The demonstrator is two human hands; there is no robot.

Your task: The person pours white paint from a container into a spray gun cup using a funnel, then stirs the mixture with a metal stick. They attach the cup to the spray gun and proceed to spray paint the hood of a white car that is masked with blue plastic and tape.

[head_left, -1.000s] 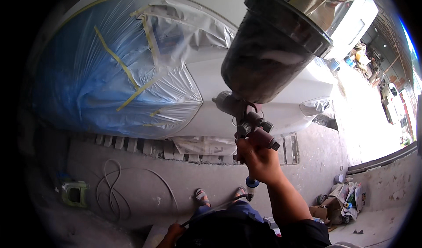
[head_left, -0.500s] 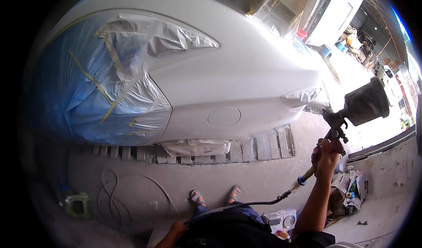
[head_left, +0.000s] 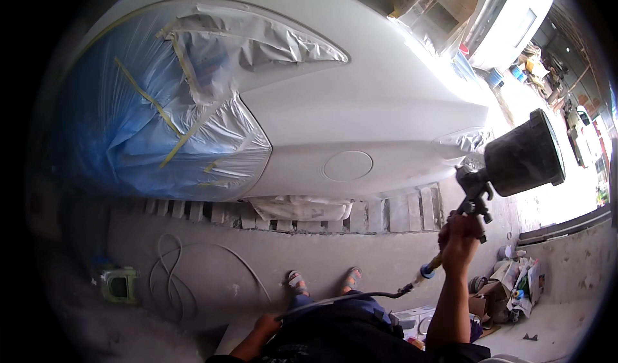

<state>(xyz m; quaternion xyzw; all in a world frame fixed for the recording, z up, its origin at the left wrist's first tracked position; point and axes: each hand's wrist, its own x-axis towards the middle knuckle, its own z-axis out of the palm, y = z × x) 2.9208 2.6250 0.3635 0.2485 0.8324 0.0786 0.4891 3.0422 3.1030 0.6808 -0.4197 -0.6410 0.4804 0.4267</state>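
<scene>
The person's left hand, low in the view, is closed around a thin grey rubber hose, which runs across the front of the person's dark clothing toward the right. The right hand, its forearm raised, grips the handle of a dark, scuffed metal spray gun. A blue ring-shaped collar sits on the line just below the handle, where the hose joins. A large dark cylindrical cup is fixed to the gun, tilted over to the right. The gun is in front of the rear end of a glossy white car body, its nozzle turned toward the car; the gap between them cannot be judged.

Beyond the hands, the person's sandalled feet stand on a grey concrete floor. Loops of pale hose lie to the left, near a green plastic frame; torn cardboard boxes are heaped at the right. Farther off, slats line the floor beside the car. Blue-tinted plastic sheeting with yellow tape strips covers its left part, and a round flap outline marks the white side.
</scene>
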